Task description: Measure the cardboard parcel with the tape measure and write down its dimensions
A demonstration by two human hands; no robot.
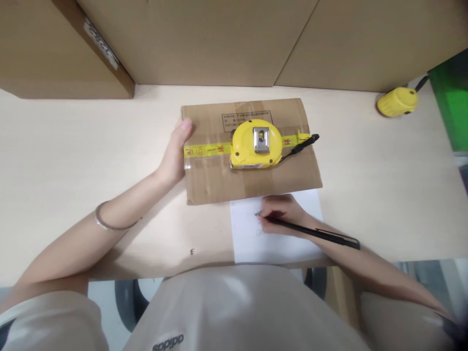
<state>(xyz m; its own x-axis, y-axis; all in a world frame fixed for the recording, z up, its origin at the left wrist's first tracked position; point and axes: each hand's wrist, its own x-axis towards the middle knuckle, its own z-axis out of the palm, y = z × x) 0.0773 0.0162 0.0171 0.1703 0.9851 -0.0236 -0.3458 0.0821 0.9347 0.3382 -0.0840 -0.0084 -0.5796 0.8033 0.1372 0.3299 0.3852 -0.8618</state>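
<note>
My left hand (176,151) grips the left edge of a small cardboard box (212,180), thumb on top and the other fingers hidden behind it. On the box rests a yellow tape measure (256,144) with a metal belt clip and a black wrist strap (302,145). Yellow tape with red print (208,149) runs across the box beneath it. Just below the box, my right hand (280,214) is closed around a black pen (314,233), its tip touching a white sheet of paper (248,248) that bears a few small marks. The box overlaps the sheet's upper part.
Large cardboard boxes (204,44) line the back of the pale table (373,195). A second yellow tape measure (398,102) lies at the back right, close to a green surface (449,107). The table's front edge runs just before my body.
</note>
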